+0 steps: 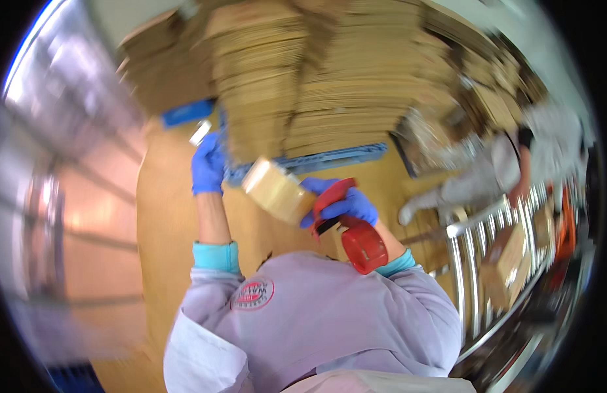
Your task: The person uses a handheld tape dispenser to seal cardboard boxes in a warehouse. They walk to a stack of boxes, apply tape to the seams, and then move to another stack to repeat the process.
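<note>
My right hand, in a blue glove, grips a red tape dispenser. Its round red hub hangs toward my body and looks bare. At the same hand's fingertips is a wide roll of clear-tan packing tape, seen tilted. How the roll is held is partly hidden by the fingers. Further left, my gloved left hand reaches forward with a small white, shiny piece at its fingertips; blur hides what it is.
Tall stacks of flat cardboard stand ahead on a blue pallet. A blue object lies left of them. At right are a roller conveyor bearing a carton, plastic wrap and a person in pale clothes.
</note>
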`<state>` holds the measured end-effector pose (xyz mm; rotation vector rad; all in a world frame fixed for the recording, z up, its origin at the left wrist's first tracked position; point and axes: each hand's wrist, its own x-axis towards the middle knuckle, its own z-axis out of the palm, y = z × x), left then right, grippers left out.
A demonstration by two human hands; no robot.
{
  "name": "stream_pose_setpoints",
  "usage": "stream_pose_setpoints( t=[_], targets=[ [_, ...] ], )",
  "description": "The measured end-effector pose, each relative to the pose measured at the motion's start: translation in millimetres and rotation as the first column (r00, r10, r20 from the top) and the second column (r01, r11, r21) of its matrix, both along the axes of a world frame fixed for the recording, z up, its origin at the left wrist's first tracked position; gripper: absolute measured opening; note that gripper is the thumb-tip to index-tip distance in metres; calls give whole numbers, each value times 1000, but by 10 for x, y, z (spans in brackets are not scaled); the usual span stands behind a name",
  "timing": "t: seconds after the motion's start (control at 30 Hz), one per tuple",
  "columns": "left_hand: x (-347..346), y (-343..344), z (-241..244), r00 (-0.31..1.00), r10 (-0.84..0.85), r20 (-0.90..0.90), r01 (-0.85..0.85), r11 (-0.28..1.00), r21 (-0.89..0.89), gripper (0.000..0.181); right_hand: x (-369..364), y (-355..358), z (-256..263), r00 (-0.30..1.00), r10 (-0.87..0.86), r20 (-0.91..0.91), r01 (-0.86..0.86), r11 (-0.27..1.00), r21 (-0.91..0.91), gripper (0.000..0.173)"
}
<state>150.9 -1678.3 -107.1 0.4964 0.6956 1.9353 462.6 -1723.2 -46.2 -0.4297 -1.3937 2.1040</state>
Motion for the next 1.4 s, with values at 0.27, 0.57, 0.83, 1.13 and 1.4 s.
stream_pose_setpoints(
  t=[0.27, 0.57, 0.83, 1.13, 1.4],
  targets=[
    [-764, -495, -185, 918, 139, 372, -59, 974, -218, 27, -1409, 1015, 551, 925, 347, -155, -276, 894, 353, 25],
    [-2277, -6, -1, 847, 260, 463, -323, 945, 60, 42, -2856, 1848, 225, 888, 381, -258, -348, 923, 165, 24],
    [-3712, 441, 304, 521, 12, 853, -358, 911, 206, 74, -4225, 2878, 261, 805, 529, -268, -458, 842, 285, 24],
    [-5352, 243, -6, 641, 702, 311, -688, 705, -172, 65, -5273, 4276, 632, 774, 534, -340, -350, 808, 474, 23],
    [-6434, 1930, 1019, 811, 298, -503, -305, 950, 72, 52, -6874, 4957, 623, 799, 532, 280, -587, 790, 176, 16]
  ],
)
